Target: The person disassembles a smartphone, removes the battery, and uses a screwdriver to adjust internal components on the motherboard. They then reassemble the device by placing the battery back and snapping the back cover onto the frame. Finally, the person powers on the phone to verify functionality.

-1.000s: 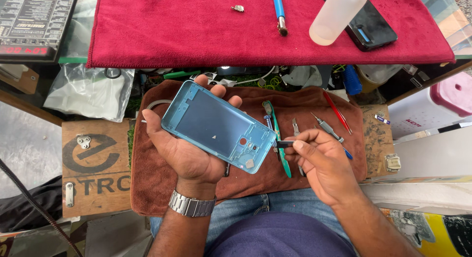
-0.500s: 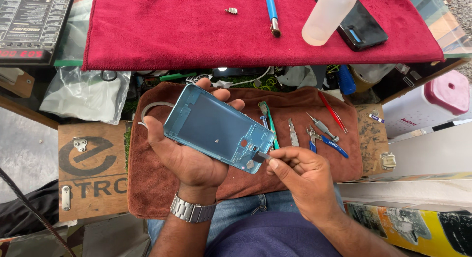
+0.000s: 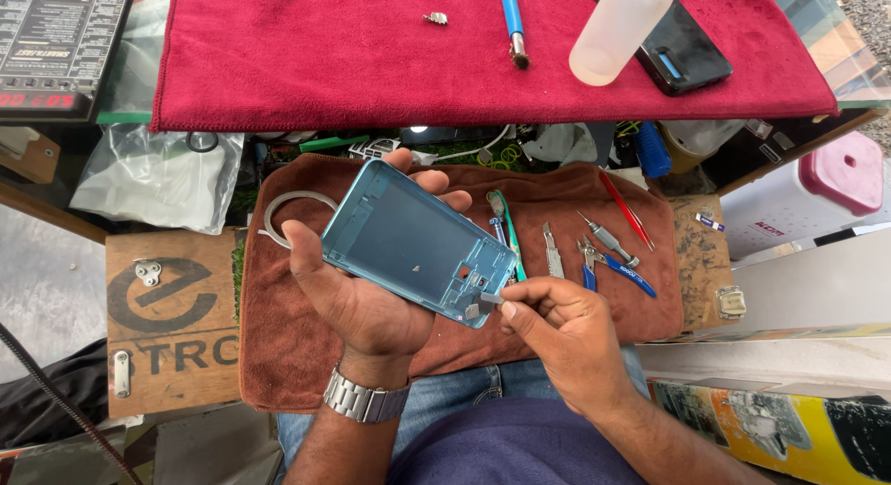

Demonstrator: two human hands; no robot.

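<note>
I see the left hand turned palm-up over the lap, fingers curled around the far edge of a light blue phone frame and thumb pressed on its left edge, so the frame lies tilted across the palm above the brown cloth. A metal watch circles that wrist. My view shows the right hand coming in from the near right, fingertips pinched narrow on a small grey tool whose tip touches the frame's near-right corner.

On the brown cloth, just right of the frame, lie a green-handled tool, metal tweezers, a small screwdriver, blue-handled pliers and a red stick.

Farther off, on the red cloth, a translucent plastic bottle stands beside a dark phone; I cannot tell what the bottle holds. A blue-handled brush and a small metal part lie left of it. At the far right stands a white tub with a pink lid.
</note>
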